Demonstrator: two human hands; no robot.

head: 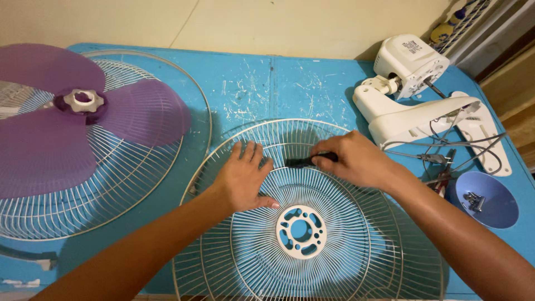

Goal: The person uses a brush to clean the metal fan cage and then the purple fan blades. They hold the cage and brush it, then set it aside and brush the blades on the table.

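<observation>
Rear fan guard [334, 262] flat on blue table [290, 83], pinned by left hand [245, 178], palm spread open. Right hand [356, 161] pinching small black tool [304, 161] against the wires, steadied for working.

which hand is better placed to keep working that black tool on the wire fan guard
Right. The right hand already grips the small black tool against the white wire fan guard; the left hand lies flat on the wires, steadying the guard.

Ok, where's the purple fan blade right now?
In the head view the purple blade lies at the far left of the blue table, on top of a wire guard, left of the left hand.
</observation>
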